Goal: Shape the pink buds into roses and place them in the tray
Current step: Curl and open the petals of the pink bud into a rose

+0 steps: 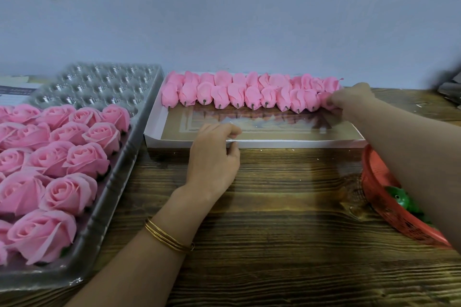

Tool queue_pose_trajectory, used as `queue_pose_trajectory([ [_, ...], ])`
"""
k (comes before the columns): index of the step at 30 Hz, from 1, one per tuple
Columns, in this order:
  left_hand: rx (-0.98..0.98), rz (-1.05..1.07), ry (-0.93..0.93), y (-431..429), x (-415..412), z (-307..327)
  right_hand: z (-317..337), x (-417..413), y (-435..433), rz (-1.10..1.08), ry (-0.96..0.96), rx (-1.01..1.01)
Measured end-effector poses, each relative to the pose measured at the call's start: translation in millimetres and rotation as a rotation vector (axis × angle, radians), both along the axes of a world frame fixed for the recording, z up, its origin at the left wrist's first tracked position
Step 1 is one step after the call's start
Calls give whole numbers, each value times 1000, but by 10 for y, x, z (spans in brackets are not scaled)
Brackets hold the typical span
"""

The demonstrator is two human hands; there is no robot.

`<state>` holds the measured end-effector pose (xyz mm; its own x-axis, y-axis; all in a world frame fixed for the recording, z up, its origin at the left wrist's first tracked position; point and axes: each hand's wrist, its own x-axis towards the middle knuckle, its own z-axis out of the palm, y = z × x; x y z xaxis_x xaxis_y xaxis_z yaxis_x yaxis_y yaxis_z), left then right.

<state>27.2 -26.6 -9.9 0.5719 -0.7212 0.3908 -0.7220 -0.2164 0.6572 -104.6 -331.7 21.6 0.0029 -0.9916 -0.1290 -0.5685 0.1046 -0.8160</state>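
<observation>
Left hand (214,154) grips box (299,143); right arm (411,147) (hand (349,99) pinching bud (325,101)) crosses red basket (381,194).

A plain pale blue-grey wall (224,7) fills the far half of the scene, softly and evenly lit. Below it runs a dark, streaky wood-grain tabletop (287,207).

Your pink buds (235,95) lie in two tight rows along the far side of the white box (274,143) (dark stubs pointing toward you); opened roses (86,159) sit upright in near pockets of the silver tray (99,87) at left.
</observation>
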Motion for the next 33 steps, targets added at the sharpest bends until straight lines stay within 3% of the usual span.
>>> queue_pose_trajectory([
  [3,0,-3,0,-5,5,-3,36,-30,2,-58,49,-73],
  [8,-6,0,0,-3,2,-5,98,-64,-5,-91,-86,-88],
  [21,-34,3,35,4,8,0,423,-193,179,-67,-188,-107],
  [33,-149,-84,86,-21,-102,145,695,148,1321,261,-520,-39],
])
